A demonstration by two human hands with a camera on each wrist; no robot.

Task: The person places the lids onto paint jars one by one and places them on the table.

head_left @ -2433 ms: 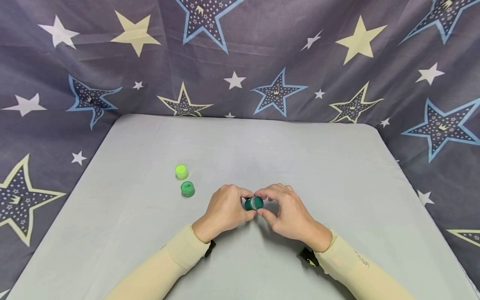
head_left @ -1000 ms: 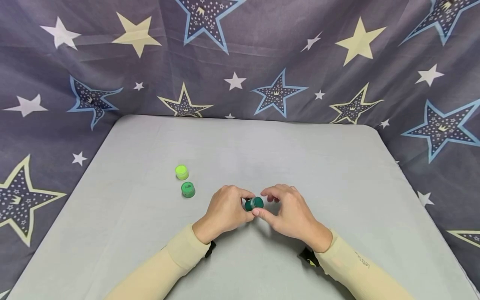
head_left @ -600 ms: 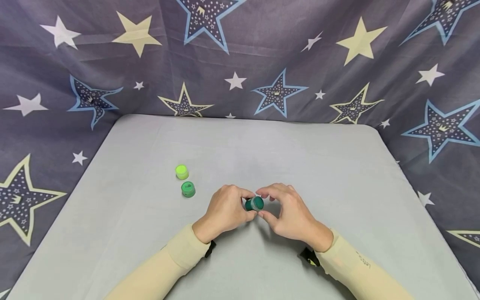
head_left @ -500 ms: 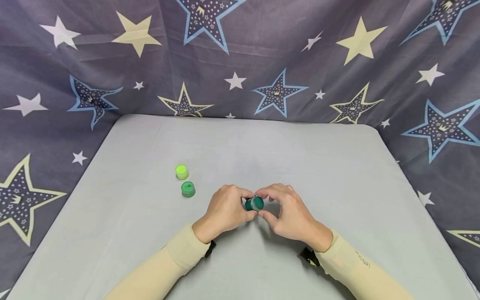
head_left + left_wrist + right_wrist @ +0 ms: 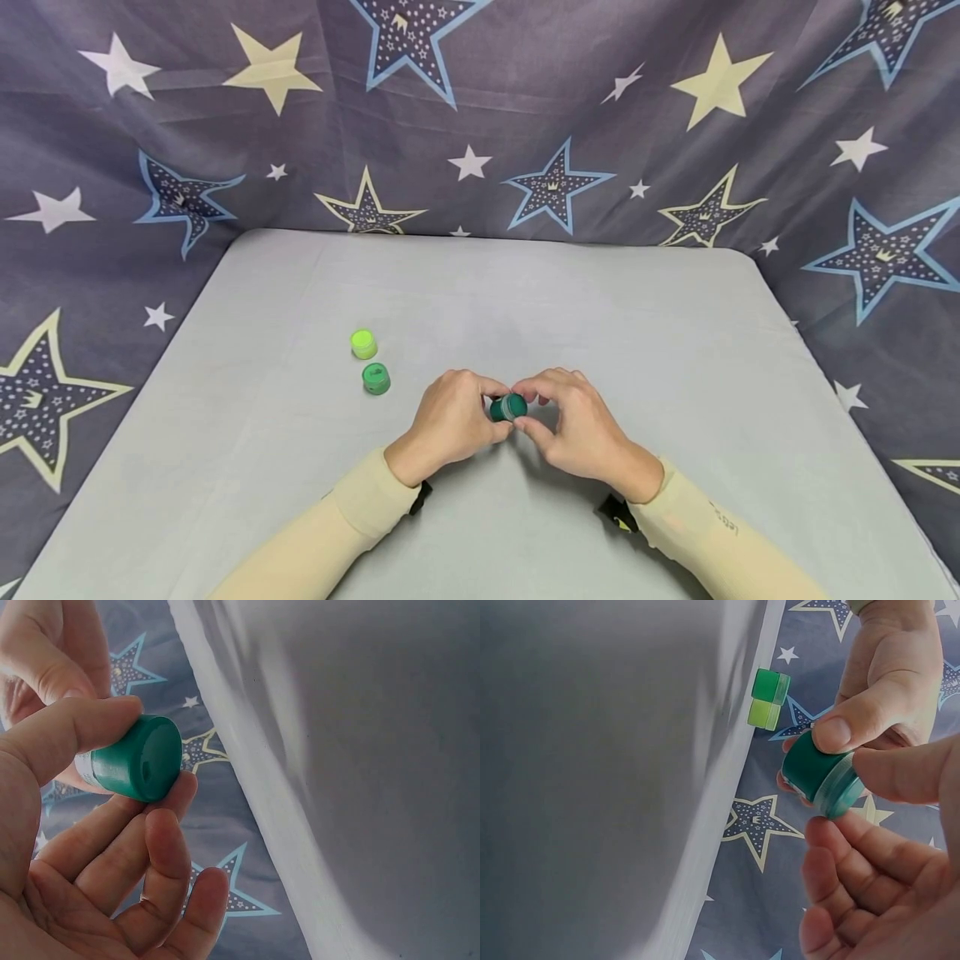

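Note:
My left hand (image 5: 452, 419) pinches a small dark green paint pot (image 5: 124, 766) by its body, thumb on one side and fingertips on the other. The pot lies tilted on its side, its lid turned toward my right hand (image 5: 583, 427). In the right wrist view, the right thumb and fingertips grip the rim of the lid (image 5: 843, 792), across a pale clear band. The remaining right fingers curl loosely below. A lime pot (image 5: 363, 343) and a mid-green pot (image 5: 376, 378) stand upright on the table, left of both hands.
A light grey cloth covers the table (image 5: 637, 333). Behind it and along both sides hangs a dark star-print curtain (image 5: 480, 108). Black wrist straps (image 5: 618, 512) show under the cream sleeves (image 5: 705, 533).
A second ago the right fingers were spread away from the lid, with the thumb against it. They have since come back around the lid. The left hand and the two standing pots have stayed put.

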